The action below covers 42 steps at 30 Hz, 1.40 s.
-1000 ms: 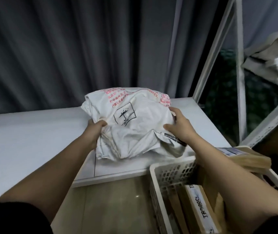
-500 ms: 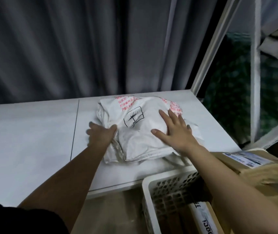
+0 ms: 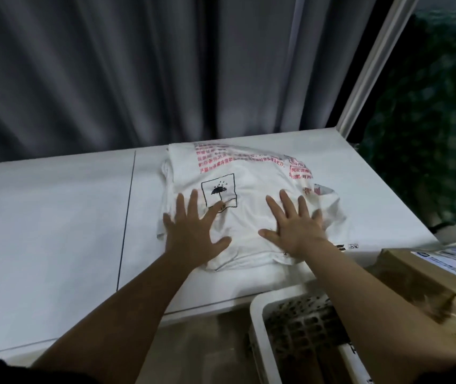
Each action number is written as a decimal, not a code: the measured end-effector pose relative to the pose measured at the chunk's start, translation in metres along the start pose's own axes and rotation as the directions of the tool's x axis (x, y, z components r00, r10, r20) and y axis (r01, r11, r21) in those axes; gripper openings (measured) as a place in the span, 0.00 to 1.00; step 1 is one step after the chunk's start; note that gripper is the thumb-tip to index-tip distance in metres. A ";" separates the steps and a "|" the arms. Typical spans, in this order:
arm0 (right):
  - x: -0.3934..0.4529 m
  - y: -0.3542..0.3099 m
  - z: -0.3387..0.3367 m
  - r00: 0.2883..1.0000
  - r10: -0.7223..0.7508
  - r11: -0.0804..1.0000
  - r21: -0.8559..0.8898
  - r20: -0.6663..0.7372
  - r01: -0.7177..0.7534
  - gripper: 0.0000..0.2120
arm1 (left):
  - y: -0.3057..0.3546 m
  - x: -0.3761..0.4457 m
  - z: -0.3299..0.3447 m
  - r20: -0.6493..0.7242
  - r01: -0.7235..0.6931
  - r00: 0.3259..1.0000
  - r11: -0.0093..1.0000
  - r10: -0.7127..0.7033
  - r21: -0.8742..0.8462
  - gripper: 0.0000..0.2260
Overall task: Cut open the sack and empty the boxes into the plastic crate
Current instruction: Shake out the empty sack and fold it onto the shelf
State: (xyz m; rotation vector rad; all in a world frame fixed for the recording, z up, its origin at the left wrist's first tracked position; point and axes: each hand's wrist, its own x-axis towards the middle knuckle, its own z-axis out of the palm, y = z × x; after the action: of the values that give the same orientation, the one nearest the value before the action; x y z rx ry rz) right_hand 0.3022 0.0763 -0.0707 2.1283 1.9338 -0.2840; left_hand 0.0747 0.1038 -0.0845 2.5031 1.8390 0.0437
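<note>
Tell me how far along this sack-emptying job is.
Mostly done: the sack lies flat and folded on the table, and boxes sit in the plastic crate. The left hand and right hand press it flat. Little appears left.

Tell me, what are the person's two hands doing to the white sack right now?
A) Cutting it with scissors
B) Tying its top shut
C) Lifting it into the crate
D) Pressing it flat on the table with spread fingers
D: the left hand and right hand lie palm-down with fingers spread on the folded sack, which rests flat on the white table.
</note>
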 end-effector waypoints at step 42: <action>-0.048 0.042 -0.088 0.873 0.442 0.885 0.262 -0.207 -0.386 0.20 | 0.103 0.000 -0.106 -0.028 -0.268 0.963 0.946 0.268 -0.184 0.31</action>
State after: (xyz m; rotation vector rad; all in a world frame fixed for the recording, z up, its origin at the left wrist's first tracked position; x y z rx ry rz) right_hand 0.3374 0.0544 0.0302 2.7810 1.5549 -0.1330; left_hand 0.1685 0.0738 0.0260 2.5969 1.4067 0.2167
